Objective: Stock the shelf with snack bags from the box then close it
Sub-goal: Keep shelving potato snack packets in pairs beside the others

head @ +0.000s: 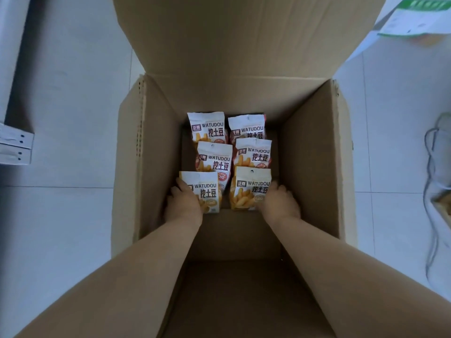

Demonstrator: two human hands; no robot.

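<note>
Hands (183,204) (280,203) seemingly grip nearest bags (210,189) (251,189) (in box (314,154))

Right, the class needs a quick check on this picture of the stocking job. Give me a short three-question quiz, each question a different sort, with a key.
1. How many WATUDOU snack bags lie in the cardboard box?
2. True or false: the box's far flap is folded shut.
3. Which bags are the left hand and right hand on? A) the nearest pair B) the middle pair C) the farthest pair

Key: 1) six; 2) false, it stands open; 3) A.
</note>
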